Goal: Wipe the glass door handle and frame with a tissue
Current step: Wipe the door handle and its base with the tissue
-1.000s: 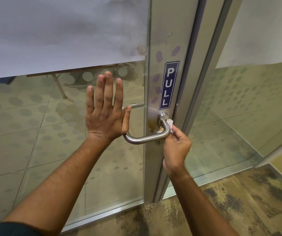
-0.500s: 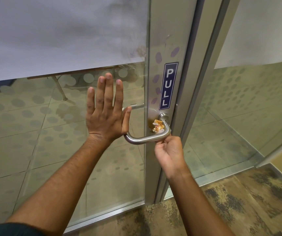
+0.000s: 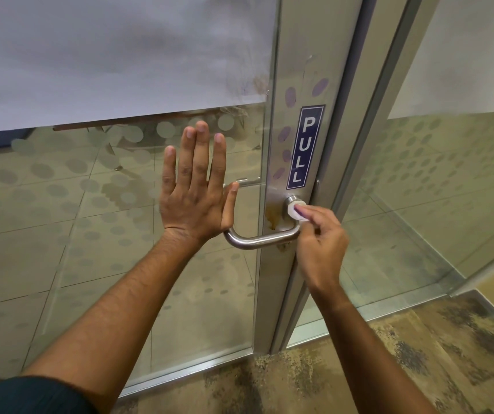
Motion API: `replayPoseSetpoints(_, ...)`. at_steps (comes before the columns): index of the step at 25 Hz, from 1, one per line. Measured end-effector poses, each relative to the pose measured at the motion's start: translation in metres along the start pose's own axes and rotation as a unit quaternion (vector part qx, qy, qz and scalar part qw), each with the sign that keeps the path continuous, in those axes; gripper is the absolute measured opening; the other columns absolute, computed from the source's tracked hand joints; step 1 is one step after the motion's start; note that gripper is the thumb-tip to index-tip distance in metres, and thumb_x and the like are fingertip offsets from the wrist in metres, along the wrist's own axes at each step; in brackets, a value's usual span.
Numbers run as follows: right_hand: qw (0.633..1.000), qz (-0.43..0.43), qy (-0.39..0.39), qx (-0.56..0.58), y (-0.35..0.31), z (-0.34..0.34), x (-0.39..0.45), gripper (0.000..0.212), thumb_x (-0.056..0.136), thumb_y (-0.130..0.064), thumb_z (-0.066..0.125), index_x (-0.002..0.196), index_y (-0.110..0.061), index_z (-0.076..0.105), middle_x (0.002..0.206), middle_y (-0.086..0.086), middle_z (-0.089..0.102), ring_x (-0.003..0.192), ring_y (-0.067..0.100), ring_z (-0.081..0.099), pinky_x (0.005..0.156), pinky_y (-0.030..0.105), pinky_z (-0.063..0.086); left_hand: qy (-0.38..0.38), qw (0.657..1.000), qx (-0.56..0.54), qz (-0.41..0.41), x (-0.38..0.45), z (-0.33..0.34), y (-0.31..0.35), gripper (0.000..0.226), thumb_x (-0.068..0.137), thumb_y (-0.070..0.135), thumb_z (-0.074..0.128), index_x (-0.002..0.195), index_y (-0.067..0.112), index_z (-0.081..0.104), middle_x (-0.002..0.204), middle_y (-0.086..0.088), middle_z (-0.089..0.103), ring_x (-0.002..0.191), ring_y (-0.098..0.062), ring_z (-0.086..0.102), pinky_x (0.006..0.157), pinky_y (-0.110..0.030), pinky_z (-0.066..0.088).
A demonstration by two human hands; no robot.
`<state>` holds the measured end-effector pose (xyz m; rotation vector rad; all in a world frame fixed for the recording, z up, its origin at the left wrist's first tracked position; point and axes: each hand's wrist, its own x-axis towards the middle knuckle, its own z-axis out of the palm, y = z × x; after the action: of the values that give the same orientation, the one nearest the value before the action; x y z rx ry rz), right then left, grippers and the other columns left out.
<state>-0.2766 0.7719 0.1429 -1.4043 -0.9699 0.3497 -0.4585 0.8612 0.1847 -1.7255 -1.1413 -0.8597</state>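
While the left hand (image 3: 193, 201) lies flat, the right hand (image 3: 320, 246) pinches tissue (image 3: 295, 211) against handle (image 3: 257, 240).

- left hand (image 3: 194, 195): flat, fingers spread and pointing up, palm forward, arm extended
- right hand (image 3: 319, 245): fingers curled, thumb and index pinched at fingertips, wrist bent, forearm angled up from lower right
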Motion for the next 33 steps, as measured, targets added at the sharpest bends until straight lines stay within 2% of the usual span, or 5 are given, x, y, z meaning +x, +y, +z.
replayPoseSetpoints(4,0.957,-0.158,-0.103,-0.222,-0.010,-0.004,0.002,0.028,0.086,-0.021,0.055,0.101,-0.010,0.077,0.104,0.000,0.062,0.098,0.013,0.054,0.080,0.024,0.049,0.003,1.000,-0.002,0.002,0.000,0.000,0.000,0.076,0.098,0.046,0.039,0.156,0.004,0.013,0.157,-0.021,0.014,0.148,-0.031,0.002,0.124,-0.043,-0.009)
replayPoseSetpoints(14,0.925,-0.241,-0.158,-0.250,-0.031,-0.005,0.005,0.033,0.087,0.001,0.068,0.120,-0.004,0.069,0.119,0.011,0.071,0.112,0.023,0.067,0.104,0.033,0.047,0.009,1.000,-0.008,0.001,0.000,0.000,-0.001,0.075,0.098,0.047,0.039,0.155,0.003,0.017,0.156,-0.022,0.014,0.148,-0.032,0.002,0.124,-0.043,-0.008)
replayPoseSetpoints(21,0.874,-0.230,-0.239,-0.356,-0.042,0.000,0.022,0.024,0.090,-0.011,0.056,0.098,-0.019,0.077,0.091,0.003,0.075,0.084,0.020,0.067,0.080,0.035,0.057,0.009,1.000,-0.010,-0.003,0.000,0.001,0.000,0.076,0.097,0.047,0.040,0.155,0.003,0.017,0.156,-0.022,0.014,0.151,-0.031,-0.002,0.125,-0.042,-0.011)
replayPoseSetpoints(25,0.968,-0.199,-0.082,-0.129,-0.023,-0.016,0.010,0.025,0.086,0.001,0.067,0.108,-0.009,0.075,0.103,0.002,0.076,0.093,0.010,0.069,0.088,0.021,0.055,0.009,1.000,-0.015,-0.008,0.001,0.001,0.000,0.075,0.098,0.046,0.039,0.155,0.004,0.018,0.156,-0.021,0.014,0.152,-0.023,-0.022,0.124,-0.042,-0.009)
replayPoseSetpoints(33,0.953,-0.248,-0.021,-0.174,0.018,-0.020,-0.030,0.036,0.079,0.018,0.066,0.113,0.006,0.069,0.109,0.021,0.070,0.099,0.032,0.067,0.089,0.028,0.052,0.004,0.999,-0.047,-0.020,0.003,-0.005,0.000,0.073,0.098,0.045,0.040,0.154,0.003,0.019,0.155,-0.022,0.013,0.150,-0.019,-0.026,0.124,-0.040,-0.012)
